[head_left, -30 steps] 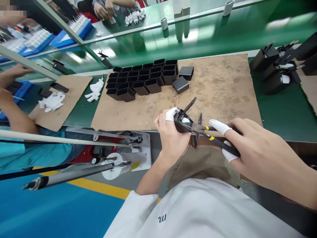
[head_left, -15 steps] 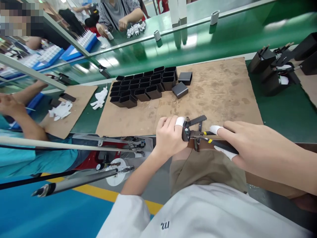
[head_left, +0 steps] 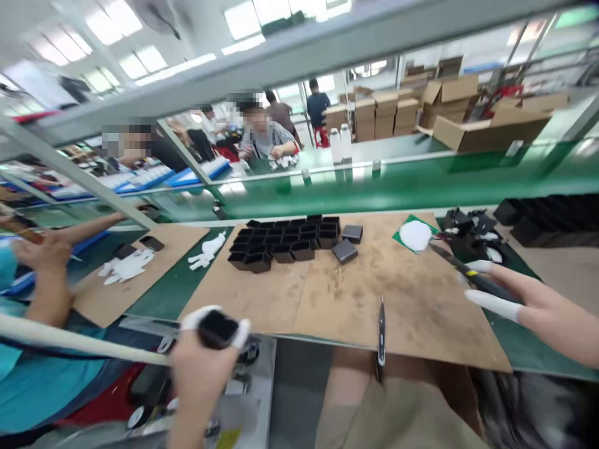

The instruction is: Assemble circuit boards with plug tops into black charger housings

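Observation:
My left hand [head_left: 201, 374], with white finger covers, is closed around a small black housing [head_left: 218, 328] at the near left, off the cardboard. My right hand [head_left: 538, 305] grips black-handled pliers [head_left: 486, 282] with yellow marks, over the right of the cardboard mat [head_left: 355, 296]. At the pliers' jaws is a green square board with a white disc [head_left: 415, 236]; blur hides whether the jaws hold it. Pointed tweezers [head_left: 382, 337] lie across the mat's near edge. Rows of open black housings [head_left: 285, 243] stand on the mat, two more [head_left: 345, 251] lying beside them.
Behind the pliers is a cluster of black parts with pins [head_left: 472, 227], with more black housings [head_left: 556, 218] farther right. White gloves [head_left: 206, 251] lie left of the mat. A co-worker's arm [head_left: 49, 268] is at the far left. A slanted frame post [head_left: 79, 171] crosses the left side.
The view has tilted up. My hands have moved apart: the left went left with a black housing, the right went right with the pliers. The green board and tweezers now show.

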`<state>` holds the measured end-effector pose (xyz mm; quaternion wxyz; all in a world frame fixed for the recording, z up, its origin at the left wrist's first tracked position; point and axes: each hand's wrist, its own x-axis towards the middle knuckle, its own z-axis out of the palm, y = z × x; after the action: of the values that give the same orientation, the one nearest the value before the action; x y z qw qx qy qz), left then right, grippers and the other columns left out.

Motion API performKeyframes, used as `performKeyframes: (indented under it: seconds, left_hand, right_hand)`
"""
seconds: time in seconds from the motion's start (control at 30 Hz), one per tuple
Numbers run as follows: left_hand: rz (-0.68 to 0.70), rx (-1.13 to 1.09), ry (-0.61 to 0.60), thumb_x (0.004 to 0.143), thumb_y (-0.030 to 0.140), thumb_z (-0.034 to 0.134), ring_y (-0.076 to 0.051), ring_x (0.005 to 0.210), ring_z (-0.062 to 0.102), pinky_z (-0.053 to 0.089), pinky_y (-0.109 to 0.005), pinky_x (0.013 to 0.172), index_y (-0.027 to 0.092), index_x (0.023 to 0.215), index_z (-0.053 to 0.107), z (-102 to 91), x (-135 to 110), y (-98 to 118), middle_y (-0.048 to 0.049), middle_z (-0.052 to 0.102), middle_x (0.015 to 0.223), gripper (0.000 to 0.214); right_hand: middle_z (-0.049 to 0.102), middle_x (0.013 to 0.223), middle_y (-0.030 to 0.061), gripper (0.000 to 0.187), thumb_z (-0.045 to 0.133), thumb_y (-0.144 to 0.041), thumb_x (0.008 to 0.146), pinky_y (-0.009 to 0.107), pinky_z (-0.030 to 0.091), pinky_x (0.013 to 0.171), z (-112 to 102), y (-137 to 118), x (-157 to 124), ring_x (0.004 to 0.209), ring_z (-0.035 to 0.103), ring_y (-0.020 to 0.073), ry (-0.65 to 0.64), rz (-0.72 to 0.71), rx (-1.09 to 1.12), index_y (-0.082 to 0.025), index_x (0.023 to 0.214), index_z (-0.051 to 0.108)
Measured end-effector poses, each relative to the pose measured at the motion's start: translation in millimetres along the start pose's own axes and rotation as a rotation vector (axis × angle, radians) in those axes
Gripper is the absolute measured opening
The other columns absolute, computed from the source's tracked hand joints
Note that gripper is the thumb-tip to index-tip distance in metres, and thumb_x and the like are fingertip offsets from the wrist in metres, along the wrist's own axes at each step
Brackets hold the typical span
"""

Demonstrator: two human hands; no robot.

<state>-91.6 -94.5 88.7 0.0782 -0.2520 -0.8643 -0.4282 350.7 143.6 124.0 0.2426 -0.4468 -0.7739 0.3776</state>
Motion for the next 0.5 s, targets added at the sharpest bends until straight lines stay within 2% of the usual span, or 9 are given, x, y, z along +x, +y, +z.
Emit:
performKeyframes:
  seconds: [0.03, 0.1, 0.13, 0.2, 0.27, 0.37, 0.43, 0.5]
  left_hand:
    - [-0.014, -0.136, -0.09, 0.049, 0.054, 0.081, -0.03, 0.084, 0.064, 0.056, -0.053, 0.088, 0.025, 0.096, 0.062, 25.9, -8.6, 9.9, -0.0028, 0.065, 0.086, 0.058]
    - [-0.027, -0.419, -0.282, 0.054, 0.049, 0.081, -0.026, 0.084, 0.067, 0.058, -0.046, 0.088, 0.023, 0.096, 0.062, 75.7, -22.3, 31.9, -0.0031, 0.067, 0.087, 0.053]
    - [-0.014, -0.483, -0.349, 0.057, 0.046, 0.08, -0.024, 0.083, 0.068, 0.059, -0.043, 0.086, 0.023, 0.096, 0.062, 96.6, -27.6, 40.8, -0.0026, 0.068, 0.085, 0.049]
    - [-0.002, -0.548, -0.417, 0.056, 0.037, 0.082, -0.023, 0.079, 0.069, 0.06, -0.04, 0.08, 0.021, 0.094, 0.065, 126.5, -35.5, 49.7, -0.0025, 0.07, 0.082, 0.045]
    - [0.0, -0.597, -0.475, 0.054, 0.03, 0.085, -0.024, 0.081, 0.071, 0.061, -0.04, 0.081, 0.021, 0.096, 0.067, 141.2, -39.7, 46.2, -0.004, 0.072, 0.086, 0.047]
    - [-0.022, -0.668, -0.499, 0.059, 0.03, 0.085, -0.024, 0.086, 0.071, 0.061, -0.04, 0.085, 0.02, 0.101, 0.065, 145.4, -39.0, 29.0, -0.0054, 0.072, 0.092, 0.047]
    - [-0.029, -0.705, -0.521, 0.062, 0.03, 0.086, -0.023, 0.088, 0.071, 0.061, -0.039, 0.087, 0.019, 0.102, 0.064, 144.6, -36.2, 19.0, -0.0052, 0.071, 0.094, 0.048]
    - [-0.027, -0.728, -0.559, 0.061, 0.029, 0.088, -0.021, 0.088, 0.07, 0.061, -0.036, 0.086, 0.019, 0.104, 0.064, 144.6, -33.7, 14.0, -0.0044, 0.071, 0.094, 0.05]
  right_hand:
    - [0.063, 0.079, 0.0095, 0.022, 0.067, -0.057, 0.087, 0.045, 0.053, 0.056, 8.8, -22.8, 21.7, 0.072, 0.065, 0.0324, -0.046, 0.008, 0.058, -0.035, 0.092, 0.067]
    - [0.047, 0.068, 0.0013, 0.03, 0.071, -0.057, 0.085, 0.034, 0.039, 0.049, 24.6, -75.7, 65.4, 0.055, 0.046, 0.0185, -0.105, -0.018, 0.196, -0.028, 0.087, 0.061]
    - [0.042, 0.066, -0.0019, 0.031, 0.074, -0.053, 0.084, 0.03, 0.033, 0.049, 31.1, -104.3, 86.6, 0.052, 0.039, 0.0142, -0.134, -0.036, 0.276, -0.026, 0.088, 0.059]
    - [0.042, 0.067, -0.0036, 0.029, 0.078, -0.039, 0.084, 0.025, 0.026, 0.049, 41.4, -163.4, 126.8, 0.053, 0.035, 0.0102, -0.177, -0.078, 0.426, -0.023, 0.092, 0.056]
    - [0.041, 0.064, -0.0044, 0.025, 0.074, -0.025, 0.087, 0.022, 0.022, 0.048, 48.2, -222.5, 164.4, 0.053, 0.032, 0.0093, -0.149, -0.114, 0.496, -0.022, 0.087, 0.049]
    - [0.036, 0.061, -0.0056, 0.026, 0.061, -0.018, 0.098, 0.02, 0.019, 0.046, 49.0, -303.3, 216.1, 0.054, 0.026, 0.0082, -0.11, -0.178, 0.518, -0.023, 0.08, 0.043]
    - [0.034, 0.061, -0.0061, 0.03, 0.051, -0.021, 0.105, 0.018, 0.021, 0.046, 41.9, -344.7, 245.2, 0.055, 0.025, 0.008, -0.083, -0.186, 0.542, -0.023, 0.077, 0.042]
    - [0.034, 0.063, -0.0064, 0.034, 0.04, -0.02, 0.11, 0.016, 0.027, 0.048, 30.4, -370.6, 267.5, 0.057, 0.028, 0.0075, -0.062, -0.199, 0.572, -0.022, 0.076, 0.043]
